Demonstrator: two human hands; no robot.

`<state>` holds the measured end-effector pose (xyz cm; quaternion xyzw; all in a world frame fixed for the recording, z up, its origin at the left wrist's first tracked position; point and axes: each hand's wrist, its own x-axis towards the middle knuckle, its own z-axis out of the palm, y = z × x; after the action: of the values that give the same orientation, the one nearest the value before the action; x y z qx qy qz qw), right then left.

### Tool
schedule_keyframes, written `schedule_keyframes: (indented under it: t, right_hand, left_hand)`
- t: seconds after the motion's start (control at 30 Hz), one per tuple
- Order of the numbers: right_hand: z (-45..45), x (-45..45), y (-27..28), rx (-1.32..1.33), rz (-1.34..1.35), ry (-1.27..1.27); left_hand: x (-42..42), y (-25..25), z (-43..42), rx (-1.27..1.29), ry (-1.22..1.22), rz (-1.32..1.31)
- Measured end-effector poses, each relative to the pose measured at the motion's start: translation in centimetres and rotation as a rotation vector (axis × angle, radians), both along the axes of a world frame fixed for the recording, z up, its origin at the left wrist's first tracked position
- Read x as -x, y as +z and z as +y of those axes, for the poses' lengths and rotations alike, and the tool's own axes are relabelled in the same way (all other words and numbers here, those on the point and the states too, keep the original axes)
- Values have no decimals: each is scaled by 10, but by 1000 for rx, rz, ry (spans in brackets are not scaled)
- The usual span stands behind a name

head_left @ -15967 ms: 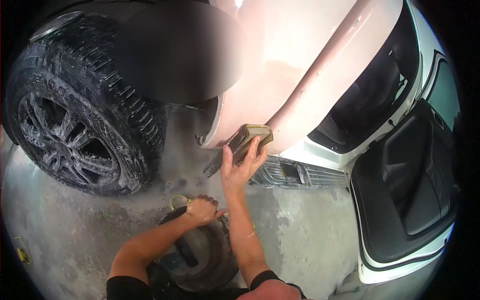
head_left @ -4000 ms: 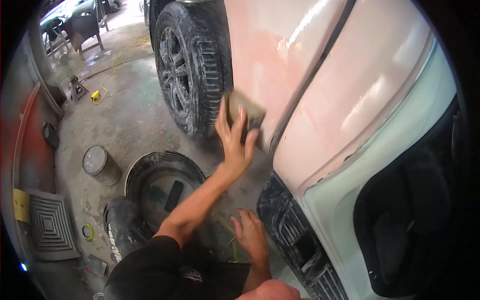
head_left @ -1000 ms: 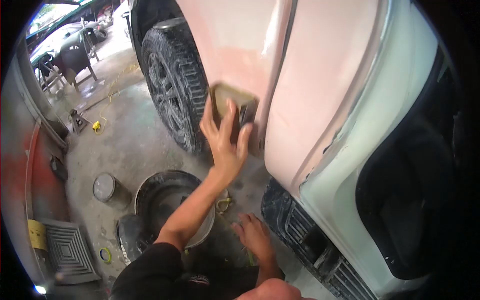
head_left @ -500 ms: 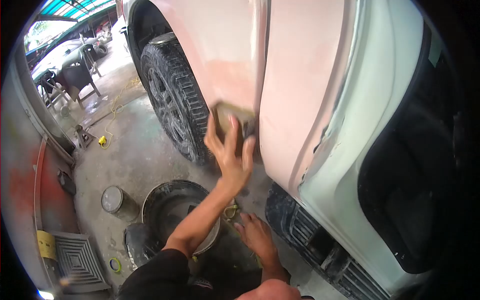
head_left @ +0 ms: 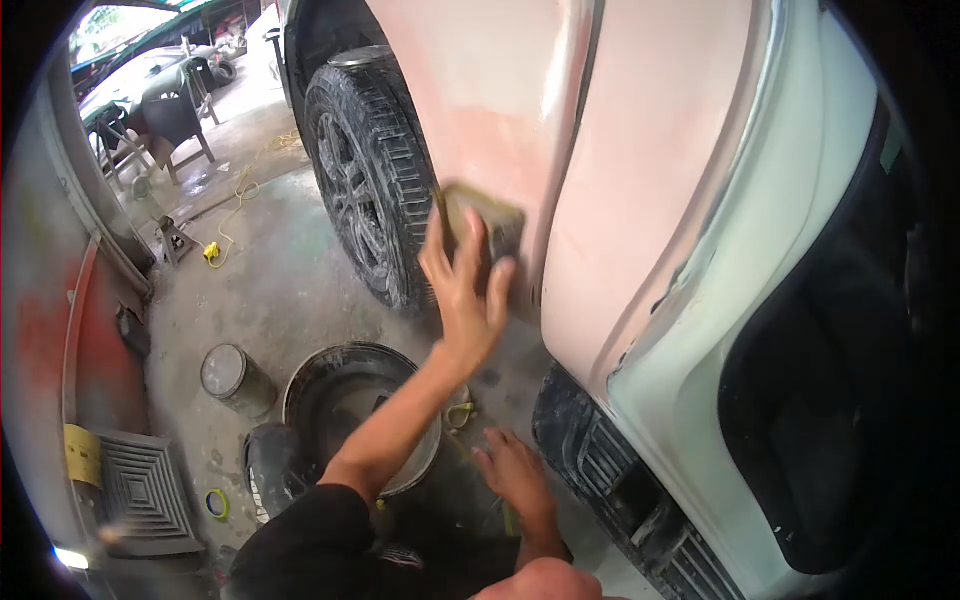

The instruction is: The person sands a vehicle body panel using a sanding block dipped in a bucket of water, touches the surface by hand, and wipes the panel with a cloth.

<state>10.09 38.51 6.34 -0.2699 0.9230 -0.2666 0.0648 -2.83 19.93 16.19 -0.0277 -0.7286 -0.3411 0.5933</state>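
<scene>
My left hand [head_left: 465, 305] is wrapped round a tan-faced block [head_left: 485, 215], which seems to be wrapped in a sheet. The block is against the lower part of the pinkish car panel [head_left: 490, 130], just right of the dusty tyre [head_left: 390, 160]. My right hand [head_left: 515, 475] hangs lower down, fingers apart and holding nothing, left of the black side step [head_left: 600, 450]. Behind my left forearm stands a round black tub [head_left: 305, 385] with a dark piece partly visible inside.
A metal can [head_left: 235, 380] stands left of the tub. On the floor lie a green tape roll [head_left: 216, 504], a ridged grey mat [head_left: 145, 490] and a yellow cord [head_left: 232, 215]. A pale door sill [head_left: 690, 420] borders the right side. Stands hold car parts at upper left.
Sixteen seconds ago my right hand held the block; now my left hand does. Over the last second the block has shifted slightly on the panel, and the view has swung a little.
</scene>
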Motion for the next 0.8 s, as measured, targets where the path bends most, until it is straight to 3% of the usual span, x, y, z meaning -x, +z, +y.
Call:
schedule_keyframes:
  t: [0.07, 0.23, 0.37, 0.5, 0.57, 0.8]
  right_hand:
    - [-3, 3, -7, -7, 14, 10]
    - [3, -1, -11, 57, 31, -1]
    - [4, 3, -6, 25, 19, 5]
    - [7, 1, -13, 74, 63, 5]
    - [9, -1, -10, 62, 50, 3]
    - [9, 0, -6, 3, -16, 7]
  left_hand:
    - [2, -44, 9, 49, -10, 4]
    - [7, 34, -16, 4, 21, 6]
    - [1, -10, 1, 2, 9, -9]
    - [5, 27, -11, -53, 4, 5]
    - [2, 9, -6, -41, -7, -16]
    - [5, 24, -12, -58, -15, 26]
